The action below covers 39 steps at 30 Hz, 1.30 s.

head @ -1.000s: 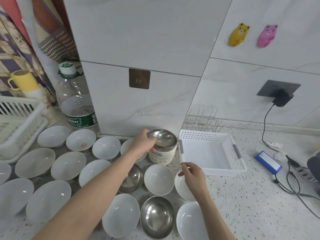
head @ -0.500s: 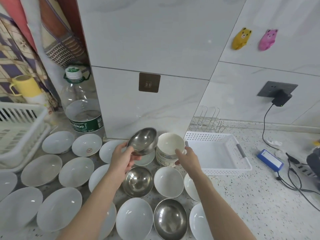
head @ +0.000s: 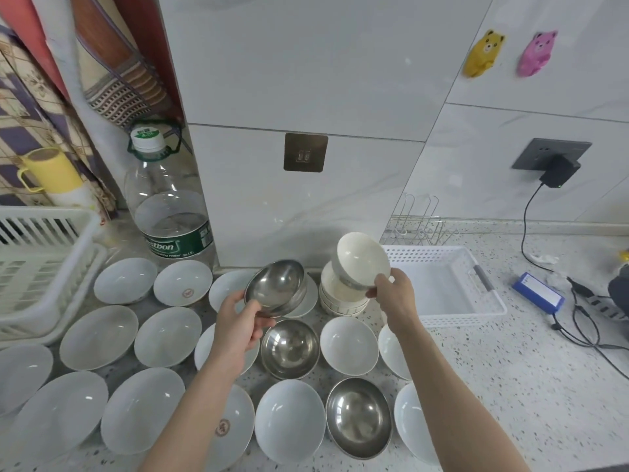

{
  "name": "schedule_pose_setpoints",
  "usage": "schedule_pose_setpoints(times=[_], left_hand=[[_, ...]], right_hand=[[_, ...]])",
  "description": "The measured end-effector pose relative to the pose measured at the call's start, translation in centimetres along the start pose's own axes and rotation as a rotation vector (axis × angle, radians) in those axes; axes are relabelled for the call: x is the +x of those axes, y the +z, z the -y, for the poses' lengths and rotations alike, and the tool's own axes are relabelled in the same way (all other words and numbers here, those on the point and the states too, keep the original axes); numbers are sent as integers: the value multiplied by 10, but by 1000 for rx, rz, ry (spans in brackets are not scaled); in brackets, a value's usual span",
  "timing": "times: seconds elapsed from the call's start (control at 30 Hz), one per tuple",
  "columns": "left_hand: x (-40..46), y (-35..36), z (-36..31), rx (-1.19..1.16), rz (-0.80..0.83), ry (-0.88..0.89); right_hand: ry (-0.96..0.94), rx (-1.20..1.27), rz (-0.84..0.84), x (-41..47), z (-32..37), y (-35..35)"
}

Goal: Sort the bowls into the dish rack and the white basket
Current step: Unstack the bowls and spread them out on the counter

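**Q.** What does each of the hands carry, and where?

**A.** The left hand (head: 240, 321) pinches the near rim of a steel bowl (head: 275, 291), thumb inside and fingers beneath, holding it tilted above the surface (head: 510, 386). The right hand (head: 391, 294) grips a cream bowl (head: 362, 260) by its lower edge, lifted just over the stack of cream bowls (head: 343, 298) that stands between the two hands.

**Q.** How will these bowls likely handle?

**A.** The steel bowl is probably light, stiff and smooth, so a rim pinch could slip; a thumb-over-rim hold suits it. The cream bowl looks ceramic: heavier, brittle, best supported under its foot and set down gently.

**Q.** Where are the destinations?

**A.** The white basket (head: 442, 284) lies just right of the right hand and appears to hold nothing yet. The dish rack (head: 44, 267) sits well left of the left hand. Many white bowls (head: 349, 345) and steel ones rest on the surface below both hands.
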<state>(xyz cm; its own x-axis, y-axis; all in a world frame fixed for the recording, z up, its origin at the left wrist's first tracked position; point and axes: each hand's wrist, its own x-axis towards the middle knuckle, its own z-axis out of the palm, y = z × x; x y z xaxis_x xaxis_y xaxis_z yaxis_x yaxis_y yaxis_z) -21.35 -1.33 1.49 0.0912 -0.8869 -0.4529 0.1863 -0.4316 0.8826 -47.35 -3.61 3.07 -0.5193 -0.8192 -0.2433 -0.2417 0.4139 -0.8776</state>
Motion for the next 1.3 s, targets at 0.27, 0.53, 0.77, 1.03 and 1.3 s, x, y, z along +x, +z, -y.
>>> schedule_pose_setpoints(times=[0.27,0.53,0.77,1.03,1.3], left_hand=[[-19,34,15,56,72,-7],[-45,113,52,83,95,-18],[-72,188,85,34,37,-49],[-93,218,114,49,-59,-61],[-108,223,123,48,-154,-46]], right_hand=[[0,224,-229,-24,-33,-81],[162,241,-379,-32,-122,-163],[176,25,-199,-12,-176,-215],[138,-115,113,22,-187,-215],[124,-85,205,32,-192,-204]])
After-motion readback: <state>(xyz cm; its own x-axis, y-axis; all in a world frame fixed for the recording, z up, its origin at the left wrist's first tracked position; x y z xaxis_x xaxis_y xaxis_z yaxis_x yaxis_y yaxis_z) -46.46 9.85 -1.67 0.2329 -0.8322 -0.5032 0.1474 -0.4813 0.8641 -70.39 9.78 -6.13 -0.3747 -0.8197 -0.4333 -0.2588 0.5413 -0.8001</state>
